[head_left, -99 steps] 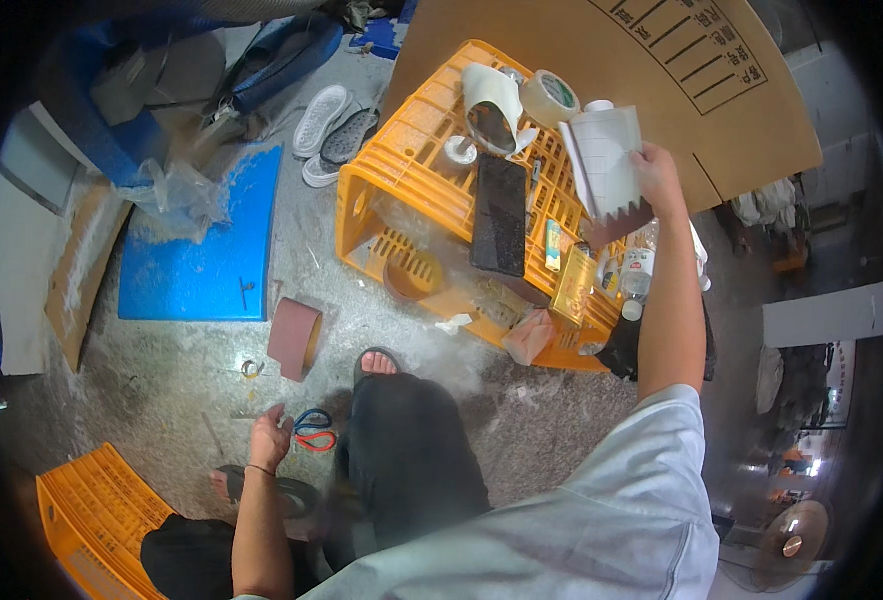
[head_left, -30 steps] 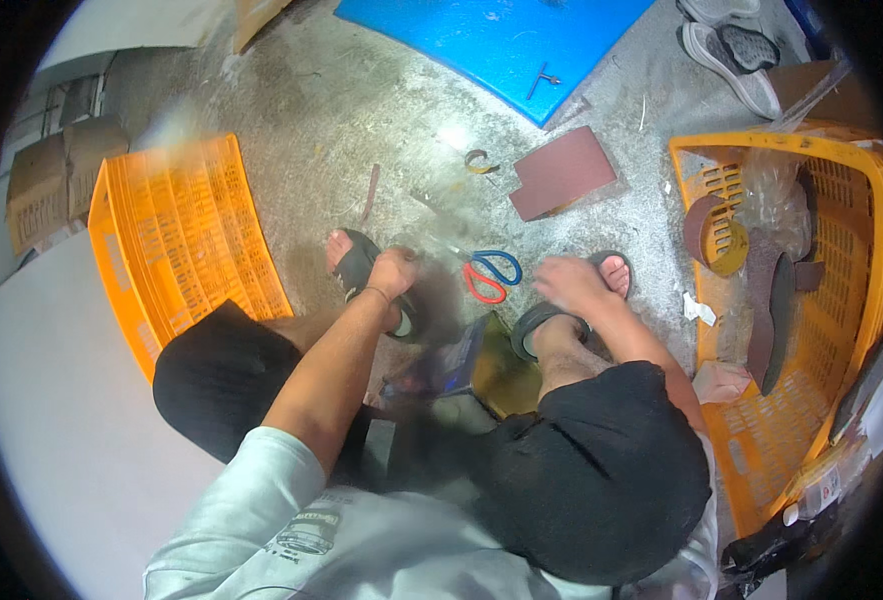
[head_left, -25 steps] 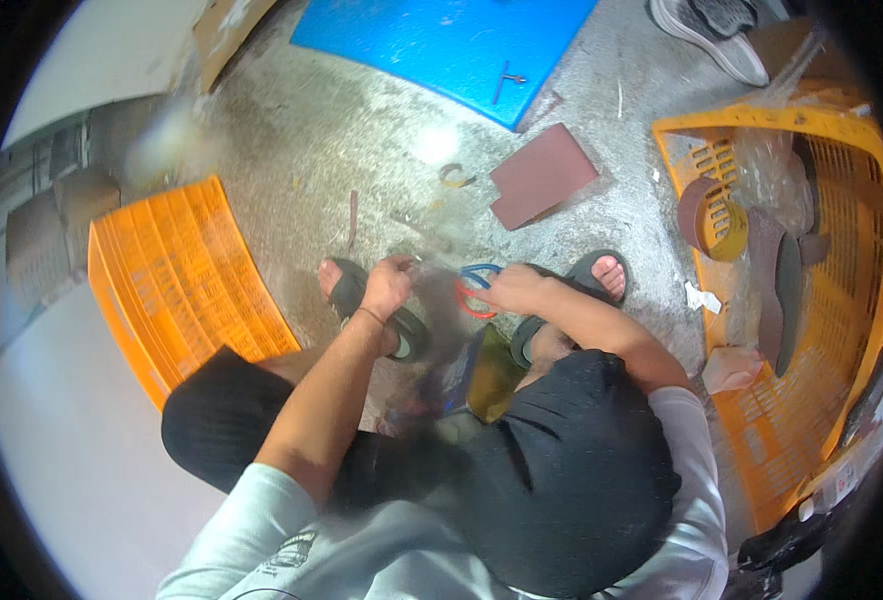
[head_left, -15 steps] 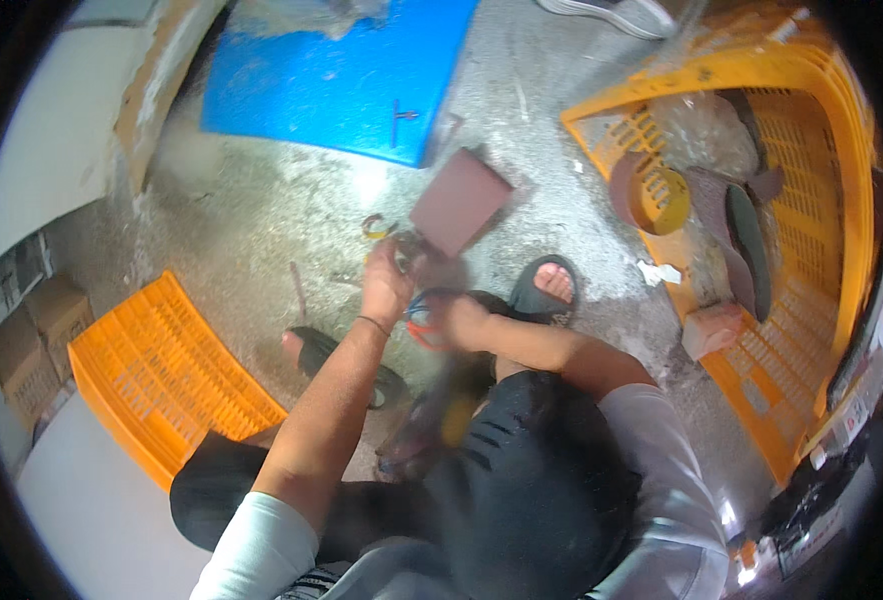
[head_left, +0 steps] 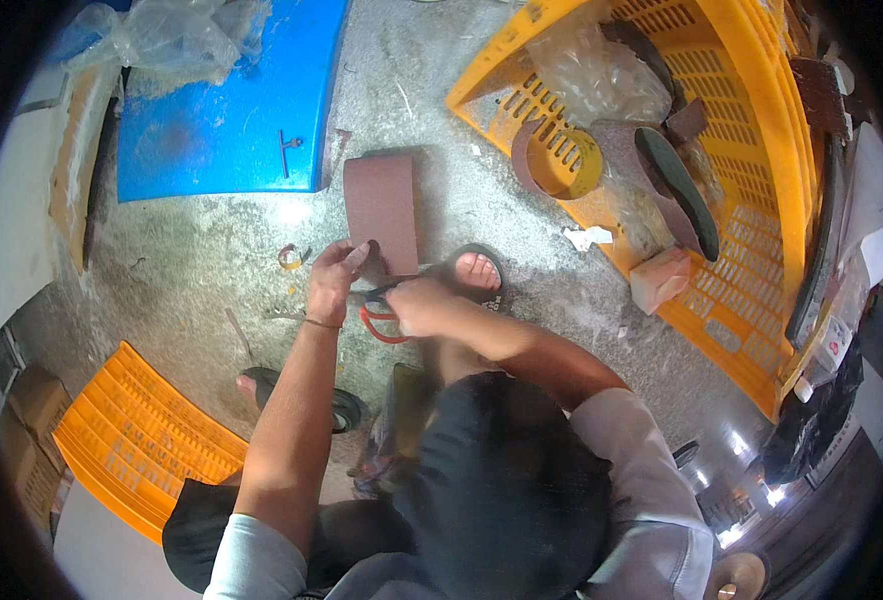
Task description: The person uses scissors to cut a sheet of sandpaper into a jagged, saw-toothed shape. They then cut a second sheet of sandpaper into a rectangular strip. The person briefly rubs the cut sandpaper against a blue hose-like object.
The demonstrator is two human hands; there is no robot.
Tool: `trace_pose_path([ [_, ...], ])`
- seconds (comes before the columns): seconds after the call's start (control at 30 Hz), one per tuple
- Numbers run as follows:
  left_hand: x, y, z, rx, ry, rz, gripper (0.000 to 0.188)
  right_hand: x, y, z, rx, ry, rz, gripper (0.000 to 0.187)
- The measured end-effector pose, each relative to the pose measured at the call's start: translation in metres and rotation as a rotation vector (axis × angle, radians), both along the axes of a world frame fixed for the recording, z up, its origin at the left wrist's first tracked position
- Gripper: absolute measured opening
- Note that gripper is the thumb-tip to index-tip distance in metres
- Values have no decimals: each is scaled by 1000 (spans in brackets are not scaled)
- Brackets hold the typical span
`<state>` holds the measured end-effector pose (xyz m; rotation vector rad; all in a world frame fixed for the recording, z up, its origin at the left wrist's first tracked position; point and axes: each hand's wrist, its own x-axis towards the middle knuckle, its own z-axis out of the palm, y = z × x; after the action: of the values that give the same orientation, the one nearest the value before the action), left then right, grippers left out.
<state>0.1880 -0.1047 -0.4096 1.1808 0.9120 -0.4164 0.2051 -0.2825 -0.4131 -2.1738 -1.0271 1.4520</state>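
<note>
A curved, brownish-red sheet of sandpaper [head_left: 381,212] stands out in front of my hands, above the floor. My left hand [head_left: 333,282] pinches its near left corner between thumb and fingers. Close beside it on the right, my right hand [head_left: 421,306] is wrapped round scissors with a red handle loop [head_left: 383,326]. The scissors lie at the near edge of the sheet; their blades are mostly hidden, so I cannot tell whether they touch it. A small curled yellow-and-brown strip [head_left: 289,257] lies on the floor left of my left hand.
A large orange crate [head_left: 761,180] at the right holds a yellow-backed abrasive roll [head_left: 573,172], clear plastic and dark pieces. A blue board [head_left: 231,130] with a chuck key [head_left: 287,150] lies far left. Another orange crate [head_left: 146,440] is near left. My sandalled feet flank the hands.
The view has shifted, sliding the surroundings left or up. The sandpaper has turned from slanted to nearly straight, and the left hand now grips its corner. Scissors stay in my right hand.
</note>
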Motion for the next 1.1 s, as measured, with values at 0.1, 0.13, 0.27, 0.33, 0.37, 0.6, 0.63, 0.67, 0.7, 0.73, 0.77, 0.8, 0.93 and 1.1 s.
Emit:
trace_pose_path([
  [0.1,12,-9,-1,0,10,-37,25,22,-34,15,49,123,-186,27],
  [0.13,15,-12,-1,-86,-9,4,19,27,-42,20,-19,125,-164,30],
  [0.27,30,-6,8,-156,-134,33,11,32,-77,43,-13,-140,-195,36],
  [0.33,39,-1,23,-145,-161,66,16,33,-94,54,-84,-154,-246,44],
  [0.37,43,1,34,-147,-142,79,17,34,-103,60,-56,-117,-315,43],
  [0.6,43,-10,95,-374,-399,122,34,37,-150,80,91,220,-693,27],
  [0.63,38,-11,93,-340,-341,104,33,34,-154,79,92,336,-834,28],
  [0.67,32,-10,87,-330,-320,76,32,31,-157,77,102,437,-964,30],
  [0.7,25,-9,76,-327,-322,53,31,27,-159,75,125,558,-1086,32],
  [0.73,17,-9,62,-251,-289,22,26,23,-163,73,106,557,-1096,36],
  [0.77,9,-7,47,-172,-184,-1,20,19,-165,72,144,607,-1185,39],
  [0.8,1,-4,30,-82,-106,-21,18,15,-167,71,181,650,-1277,43],
  [0.93,-34,11,-18,272,32,-246,23,1,-173,77,50,397,-1085,61],
  [1.1,-50,16,-25,559,87,-378,35,-5,-172,85,137,493,-1001,70],
])
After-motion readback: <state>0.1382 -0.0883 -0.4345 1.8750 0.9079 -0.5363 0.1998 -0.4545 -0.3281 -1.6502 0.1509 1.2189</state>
